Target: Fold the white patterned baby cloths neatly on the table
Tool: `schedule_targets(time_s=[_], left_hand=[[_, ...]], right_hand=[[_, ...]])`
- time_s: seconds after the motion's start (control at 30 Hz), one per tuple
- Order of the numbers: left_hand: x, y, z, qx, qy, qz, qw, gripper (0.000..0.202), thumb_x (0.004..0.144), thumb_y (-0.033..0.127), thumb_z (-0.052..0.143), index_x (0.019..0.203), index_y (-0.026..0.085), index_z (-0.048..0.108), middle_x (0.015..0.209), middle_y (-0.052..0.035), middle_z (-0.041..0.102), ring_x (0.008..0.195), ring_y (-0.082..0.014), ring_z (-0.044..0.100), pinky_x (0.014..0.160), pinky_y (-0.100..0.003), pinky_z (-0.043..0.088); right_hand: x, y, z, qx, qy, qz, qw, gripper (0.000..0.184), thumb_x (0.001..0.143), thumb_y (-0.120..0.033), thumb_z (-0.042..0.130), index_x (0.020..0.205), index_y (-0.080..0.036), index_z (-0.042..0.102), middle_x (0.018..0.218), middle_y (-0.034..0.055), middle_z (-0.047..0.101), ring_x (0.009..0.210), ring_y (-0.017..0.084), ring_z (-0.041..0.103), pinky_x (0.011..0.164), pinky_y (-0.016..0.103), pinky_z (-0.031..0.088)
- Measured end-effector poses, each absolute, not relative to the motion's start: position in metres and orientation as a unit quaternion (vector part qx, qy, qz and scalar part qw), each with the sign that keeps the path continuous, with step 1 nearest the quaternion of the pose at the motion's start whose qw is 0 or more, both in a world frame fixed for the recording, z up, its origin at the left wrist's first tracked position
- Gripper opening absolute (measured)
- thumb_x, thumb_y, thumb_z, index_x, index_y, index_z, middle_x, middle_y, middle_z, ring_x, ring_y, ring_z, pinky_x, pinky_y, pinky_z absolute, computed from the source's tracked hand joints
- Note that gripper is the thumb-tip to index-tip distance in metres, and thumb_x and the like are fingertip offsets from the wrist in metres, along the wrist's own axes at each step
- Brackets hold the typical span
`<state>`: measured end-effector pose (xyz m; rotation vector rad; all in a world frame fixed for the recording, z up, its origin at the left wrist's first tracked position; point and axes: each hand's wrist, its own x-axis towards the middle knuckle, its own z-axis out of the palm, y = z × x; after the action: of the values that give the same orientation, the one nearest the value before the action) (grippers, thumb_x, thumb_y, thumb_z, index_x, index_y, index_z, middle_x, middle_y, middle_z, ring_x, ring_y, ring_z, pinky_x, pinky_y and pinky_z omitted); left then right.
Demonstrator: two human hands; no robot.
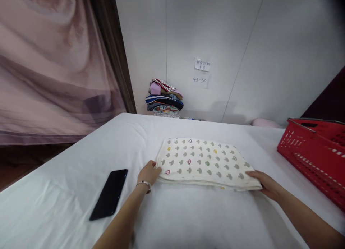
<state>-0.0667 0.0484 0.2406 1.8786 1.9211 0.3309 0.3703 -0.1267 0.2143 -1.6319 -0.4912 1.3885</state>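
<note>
A folded white cloth [199, 159] with grey, red, yellow and green mushroom prints lies over the middle of the white-covered table [72, 170]. My left hand [149, 174], with a bracelet at the wrist, is closed on its near left corner. At the near right corner, my right hand [262, 184] pinches the cloth between thumb and fingers, the fingers partly hidden underneath. The near edge shows several layers and looks slightly raised. What the cloth is for, a blanket or a towel, I cannot tell.
A black phone [110, 194] lies left of my left forearm. On the right stands a red plastic basket [309, 155]. Beyond the table's far edge rises a stack of folded fabrics [165, 100] by the wall, under paper notes [202, 65]. A pink curtain [54, 69] hangs at left.
</note>
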Motion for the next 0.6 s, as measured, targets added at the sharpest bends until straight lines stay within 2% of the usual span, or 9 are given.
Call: schedule_targets(time_s=[0.17,0.27,0.47,0.6], left_hand=[[-0.07,0.046,0.239,0.674,0.684,0.159,0.23,0.023,0.071,0.036,0.049,0.088,0.022,0.055,0.086,-0.0051,0.066,0.078,-0.0224,0.062,0.067,-0.031,0.045],[-0.071,0.045,0.239,0.669,0.679,0.176,0.247,0.024,0.071,0.034,0.05,0.089,0.021,0.055,0.089,-0.0056,0.065,0.082,-0.0219,0.062,0.07,-0.031,0.045],[-0.071,0.046,0.232,0.679,0.656,0.213,0.252,0.033,0.071,0.029,0.05,0.102,0.018,0.054,0.105,-0.0085,0.06,0.092,-0.0203,0.059,0.077,-0.03,0.044],[-0.07,0.045,0.228,0.68,0.654,0.211,0.254,0.042,0.072,0.027,0.05,0.114,0.019,0.05,0.111,-0.0077,0.056,0.091,-0.0192,0.058,0.078,-0.03,0.044]], right_hand=[[0.369,-0.126,0.214,-0.666,-0.173,0.559,0.463,0.038,0.065,-0.022,0.068,0.099,-0.014,0.055,0.086,0.0103,0.069,0.07,0.02,0.065,0.063,0.029,0.052],[0.363,-0.121,0.227,-0.667,-0.181,0.551,0.468,0.036,0.067,-0.023,0.065,0.101,-0.015,0.055,0.09,0.0102,0.069,0.072,0.02,0.066,0.063,0.028,0.052],[0.34,-0.083,0.285,-0.635,-0.279,0.52,0.498,0.042,0.066,-0.021,0.064,0.107,-0.014,0.055,0.095,0.0111,0.067,0.076,0.02,0.065,0.064,0.027,0.05],[0.304,-0.041,0.332,-0.618,-0.343,0.489,0.511,0.046,0.064,-0.018,0.064,0.109,-0.015,0.056,0.093,0.01,0.068,0.077,0.02,0.064,0.062,0.026,0.049]])
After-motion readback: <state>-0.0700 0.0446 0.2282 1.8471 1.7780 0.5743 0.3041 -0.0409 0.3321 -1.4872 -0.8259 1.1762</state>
